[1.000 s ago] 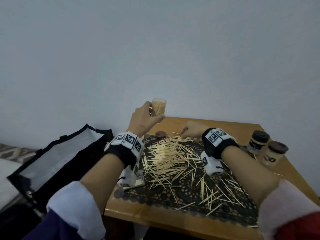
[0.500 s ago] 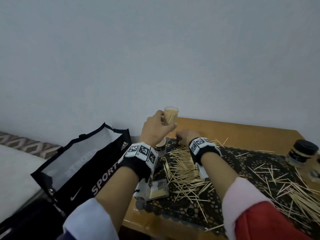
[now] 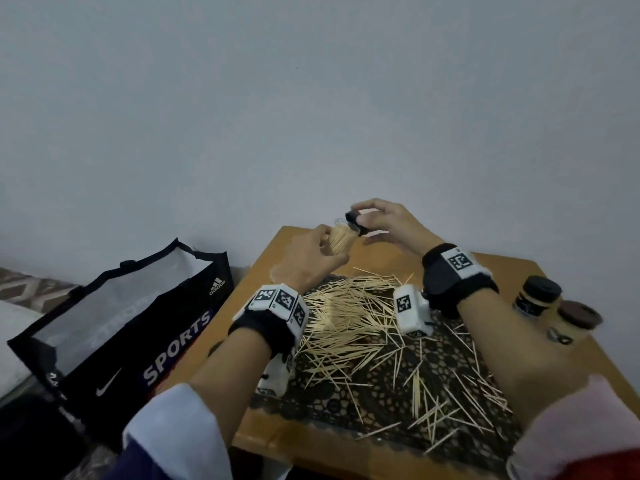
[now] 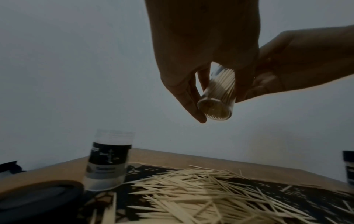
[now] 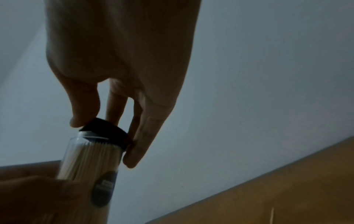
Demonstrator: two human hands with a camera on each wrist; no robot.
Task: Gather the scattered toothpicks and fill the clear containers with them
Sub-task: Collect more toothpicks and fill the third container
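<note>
My left hand grips a clear container packed with toothpicks, held tilted above the table's far edge. My right hand pinches a dark lid and holds it at an angle against the container's mouth. The right wrist view shows the lid half seated on the rim of the container. Loose toothpicks lie heaped and scattered over a dark lace mat. An empty clear container with a black label stands at the mat's far left corner.
Two closed jars with dark lids stand at the table's right edge. A black sports bag sits beside the table on the left. Another dark lid lies near the empty container. The wooden table's front edge is close.
My right hand has lifted off the mat with the dark lid and brought it up to the container's mouth. My left hand has tilted the container toward it.
</note>
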